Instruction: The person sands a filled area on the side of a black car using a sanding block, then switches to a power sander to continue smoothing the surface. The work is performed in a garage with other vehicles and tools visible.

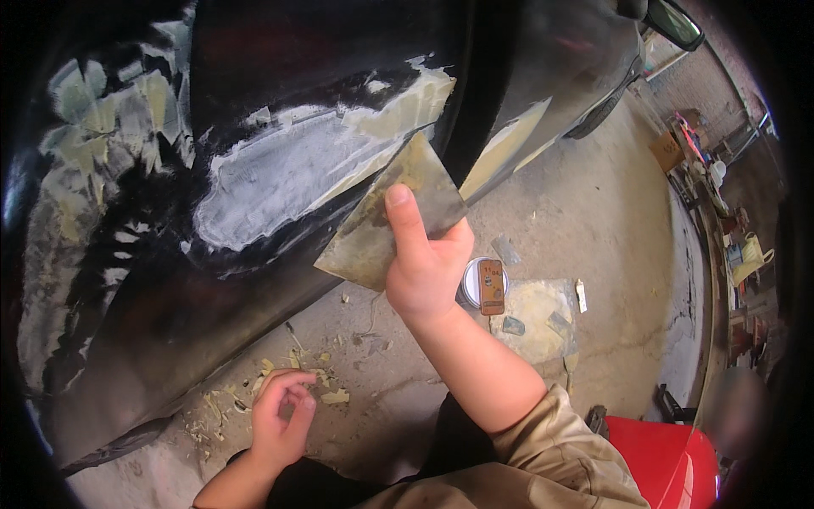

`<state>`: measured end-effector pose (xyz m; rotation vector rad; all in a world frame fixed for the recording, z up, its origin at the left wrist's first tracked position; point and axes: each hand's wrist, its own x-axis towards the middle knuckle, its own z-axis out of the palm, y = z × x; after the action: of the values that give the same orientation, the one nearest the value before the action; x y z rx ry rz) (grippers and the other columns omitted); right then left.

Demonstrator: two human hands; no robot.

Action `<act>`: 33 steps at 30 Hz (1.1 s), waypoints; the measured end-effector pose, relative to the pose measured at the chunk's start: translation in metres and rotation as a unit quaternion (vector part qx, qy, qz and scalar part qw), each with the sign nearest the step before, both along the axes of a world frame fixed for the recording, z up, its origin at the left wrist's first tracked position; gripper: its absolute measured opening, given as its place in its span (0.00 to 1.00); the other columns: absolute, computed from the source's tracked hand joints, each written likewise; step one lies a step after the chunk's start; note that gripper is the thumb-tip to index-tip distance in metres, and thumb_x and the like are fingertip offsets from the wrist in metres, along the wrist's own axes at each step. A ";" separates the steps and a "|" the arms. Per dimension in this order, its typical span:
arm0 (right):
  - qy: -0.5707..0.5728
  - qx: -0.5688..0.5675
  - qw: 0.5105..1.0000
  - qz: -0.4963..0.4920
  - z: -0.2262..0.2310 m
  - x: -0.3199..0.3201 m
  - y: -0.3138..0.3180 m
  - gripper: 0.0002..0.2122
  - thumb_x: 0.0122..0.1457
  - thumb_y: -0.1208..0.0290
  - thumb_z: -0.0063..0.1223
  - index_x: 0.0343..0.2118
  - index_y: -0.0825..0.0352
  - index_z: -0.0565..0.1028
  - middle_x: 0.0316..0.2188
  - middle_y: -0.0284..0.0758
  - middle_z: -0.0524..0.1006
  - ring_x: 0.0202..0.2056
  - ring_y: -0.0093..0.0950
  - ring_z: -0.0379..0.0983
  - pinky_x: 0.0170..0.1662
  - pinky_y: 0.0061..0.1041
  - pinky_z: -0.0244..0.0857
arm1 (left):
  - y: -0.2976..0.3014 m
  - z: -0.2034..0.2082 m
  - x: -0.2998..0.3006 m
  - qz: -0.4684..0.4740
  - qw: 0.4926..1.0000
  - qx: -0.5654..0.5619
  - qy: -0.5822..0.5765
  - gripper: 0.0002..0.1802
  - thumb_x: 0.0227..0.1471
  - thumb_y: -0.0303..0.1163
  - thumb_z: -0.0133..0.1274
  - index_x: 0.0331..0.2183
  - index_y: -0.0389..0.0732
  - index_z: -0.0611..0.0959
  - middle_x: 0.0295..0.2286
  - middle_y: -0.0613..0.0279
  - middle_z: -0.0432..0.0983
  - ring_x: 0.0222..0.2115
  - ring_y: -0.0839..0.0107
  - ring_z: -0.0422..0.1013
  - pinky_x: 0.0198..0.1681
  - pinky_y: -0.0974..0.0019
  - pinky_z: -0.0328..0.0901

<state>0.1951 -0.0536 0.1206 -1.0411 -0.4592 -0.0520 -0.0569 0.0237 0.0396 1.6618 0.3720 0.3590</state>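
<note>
Head view: two hands, one spreader. Right hand [424,267] raised at centre, fingers [404,222] pinching one flat metal spreader [386,225], its far edge touching the black car panel [280,127] beside one big pale filler patch [297,174]. Left hand [284,416] low and near, fingers curled loosely, gripping nothing visible, just above dried filler scraps [326,392] on the concrete floor [593,212]. Right of the wrist, one round white tin [471,284] with one small brown rectangular tag [491,287] lying across it, touching one smeared mixing board [538,318]. One red container [657,458] near right.
</note>
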 end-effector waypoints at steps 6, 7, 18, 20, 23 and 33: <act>-0.011 0.015 1.000 0.005 0.001 0.001 0.005 0.08 0.63 0.76 0.62 0.43 0.72 0.79 0.38 0.26 0.80 0.38 0.15 0.72 0.44 0.19 0.67 | 0.007 -0.001 -0.006 0.004 1.000 -0.013 0.008 0.15 0.55 0.19 0.53 0.47 0.33 0.79 0.43 0.56 0.72 0.36 0.74 0.70 0.40 0.72 0.66; -0.017 0.031 0.999 0.015 0.002 0.002 0.006 0.08 0.63 0.77 0.62 0.44 0.72 0.79 0.38 0.26 0.80 0.38 0.15 0.72 0.44 0.19 0.67 | 0.009 -0.001 -0.007 0.007 1.000 -0.017 0.010 0.15 0.55 0.19 0.53 0.47 0.33 0.79 0.44 0.56 0.72 0.36 0.74 0.70 0.40 0.72 0.66; -0.044 -0.007 0.999 0.023 0.022 0.004 0.006 0.08 0.64 0.72 0.61 0.43 0.68 0.78 0.35 0.25 0.79 0.36 0.14 0.70 0.43 0.17 0.64 | 0.008 -0.006 -0.001 0.003 0.999 -0.016 0.042 0.16 0.55 0.17 0.52 0.47 0.33 0.79 0.43 0.57 0.71 0.36 0.74 0.70 0.39 0.72 0.67; -0.029 0.018 0.999 0.040 0.025 0.005 0.007 0.09 0.62 0.76 0.63 0.43 0.71 0.80 0.36 0.27 0.80 0.37 0.15 0.72 0.43 0.18 0.67 | 0.008 -0.008 -0.002 0.008 0.999 -0.008 0.052 0.16 0.55 0.17 0.52 0.47 0.33 0.79 0.42 0.58 0.72 0.36 0.74 0.70 0.39 0.72 0.67; -0.039 0.013 0.998 0.044 0.025 0.009 0.005 0.09 0.61 0.77 0.64 0.43 0.73 0.80 0.37 0.28 0.81 0.37 0.15 0.73 0.43 0.18 0.68 | 0.009 -0.010 -0.002 0.015 0.999 -0.009 0.046 0.17 0.55 0.17 0.52 0.47 0.33 0.79 0.42 0.58 0.72 0.36 0.74 0.70 0.39 0.73 0.67; 0.009 0.029 0.999 0.037 0.014 0.003 -0.006 0.09 0.63 0.77 0.62 0.44 0.73 0.80 0.37 0.28 0.81 0.37 0.15 0.73 0.43 0.19 0.68 | 0.004 -0.004 0.001 0.019 1.000 0.009 0.004 0.16 0.55 0.17 0.53 0.47 0.33 0.79 0.43 0.57 0.72 0.36 0.74 0.71 0.39 0.73 0.67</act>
<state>0.1985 -0.0594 0.1348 -0.9660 -0.4778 0.0099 -0.0564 0.0280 0.0355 1.6755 0.4068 0.3844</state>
